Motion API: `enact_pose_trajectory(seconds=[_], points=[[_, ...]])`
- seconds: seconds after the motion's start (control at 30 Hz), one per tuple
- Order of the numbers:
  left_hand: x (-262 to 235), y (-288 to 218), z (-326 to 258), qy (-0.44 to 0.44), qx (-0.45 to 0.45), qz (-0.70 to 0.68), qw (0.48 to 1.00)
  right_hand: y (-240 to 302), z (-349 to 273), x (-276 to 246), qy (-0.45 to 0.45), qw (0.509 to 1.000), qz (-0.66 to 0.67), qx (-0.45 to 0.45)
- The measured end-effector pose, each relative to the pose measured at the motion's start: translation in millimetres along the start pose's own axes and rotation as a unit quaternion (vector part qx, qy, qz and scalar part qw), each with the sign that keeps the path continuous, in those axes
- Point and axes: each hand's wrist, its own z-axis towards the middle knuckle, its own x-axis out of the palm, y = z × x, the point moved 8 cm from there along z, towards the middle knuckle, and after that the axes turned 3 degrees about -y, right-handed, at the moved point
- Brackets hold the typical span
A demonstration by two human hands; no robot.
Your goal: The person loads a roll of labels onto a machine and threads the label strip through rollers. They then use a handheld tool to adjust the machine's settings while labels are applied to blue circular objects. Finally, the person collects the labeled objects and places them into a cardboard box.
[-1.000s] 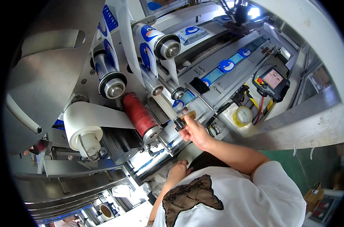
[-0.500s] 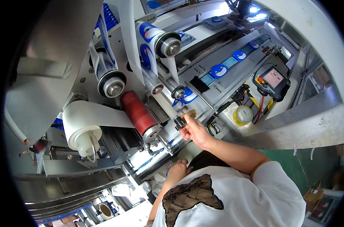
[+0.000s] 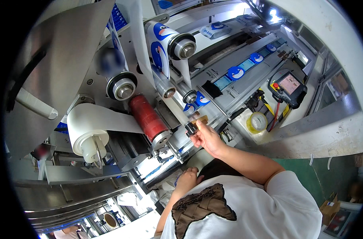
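Still gripping the black knob (image 3: 191,129) near frame centre with the right hand (image 3: 207,140), can't tell about any hold in the left hand (image 3: 187,180) lower down, but seeing a white-and-blue pack (image 3: 215,30) slid farther along at upper centre, so apparently hanging on mid-run

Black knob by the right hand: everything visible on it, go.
The black knob is small and chunky, with a lobed or ridged rim; it looks like hard plastic. It sits at the lower end of a pale bar, its outer end angled down toward the wearer, just right of the red roller. The right hand has thumb and fingers at its right side, apparently gripping it and hiding part of the rim. Whether it is turning, I can't tell.
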Motion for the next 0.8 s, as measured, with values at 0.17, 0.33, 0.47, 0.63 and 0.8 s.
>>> enact_pose_trajectory(seconds=[0.17,0.33,0.47,0.63,0.8], points=[[-2.1,-1.4,0.0,0.003,-0.004,0.000,1.000,-1.1,-0.1,-0.6,-0.004,1.000,-0.004,0.003],[-1.7,-0.5,-0.2,-0.001,-0.002,-0.001,1.000,1.9,-2.3,3.1,0.008,1.000,0.004,0.008],[-3.3,-3.3,-0.1,0.001,0.000,0.000,1.000,-0.8,-1.1,0.4,0.001,1.000,0.022,0.015],[-2.8,-5.7,-1.0,0.014,-0.006,0.004,1.000,0.1,-1.4,1.2,0.018,1.000,0.014,0.009],[-2.5,-5.7,-0.4,0.021,-0.007,-0.005,1.000,-1.2,-0.1,-0.7,0.013,1.000,0.013,0.007]])
